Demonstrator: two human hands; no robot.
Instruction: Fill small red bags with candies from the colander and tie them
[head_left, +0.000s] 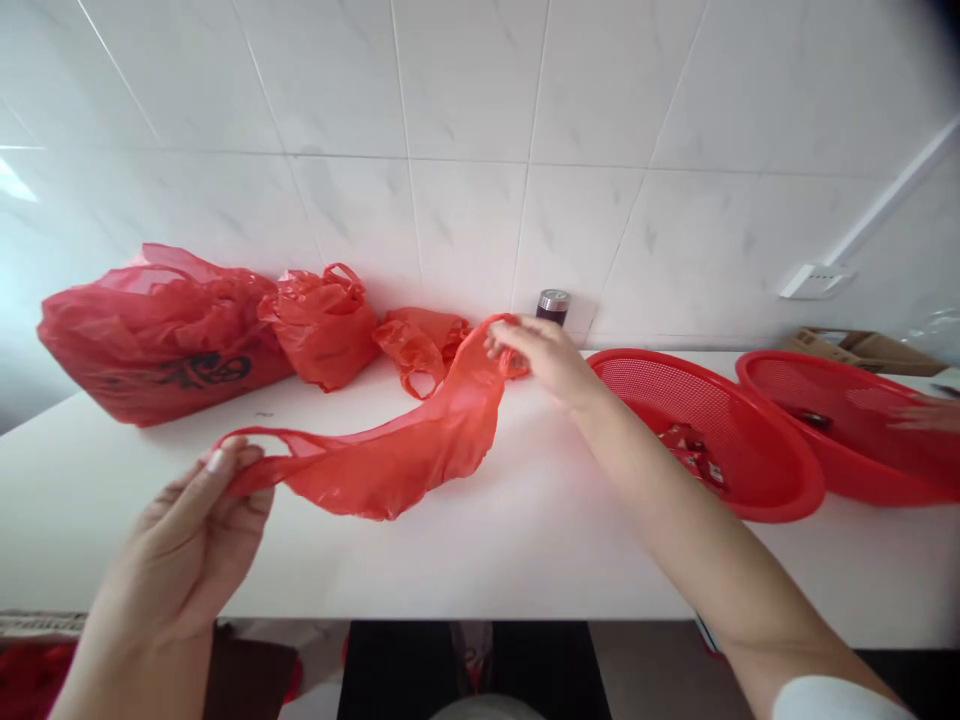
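Note:
A thin red plastic bag (397, 460) hangs stretched between my two hands above the white table. My left hand (199, 530), at the lower left, pinches one handle loop of it. Farther back, near the wall, my right hand (544, 355) is closed on the bag's other end. The bag sags in the middle and looks flat, with no contents showing. Just behind my right hand stands a dark bottle with a silver lid (553, 304). A crumpled red bag (420, 345) lies left of that hand, partly covered by the stretched bag.
Along the wall sit a large stuffed red bag (157, 340) and a smaller full red bag (322, 325). Red plastic baskets stand at right; the nearer basket (780, 470) holds small red packets (694, 455). Another person's hand (930, 415) reaches into the farther basket (847, 385). A cardboard box (862, 350) is behind.

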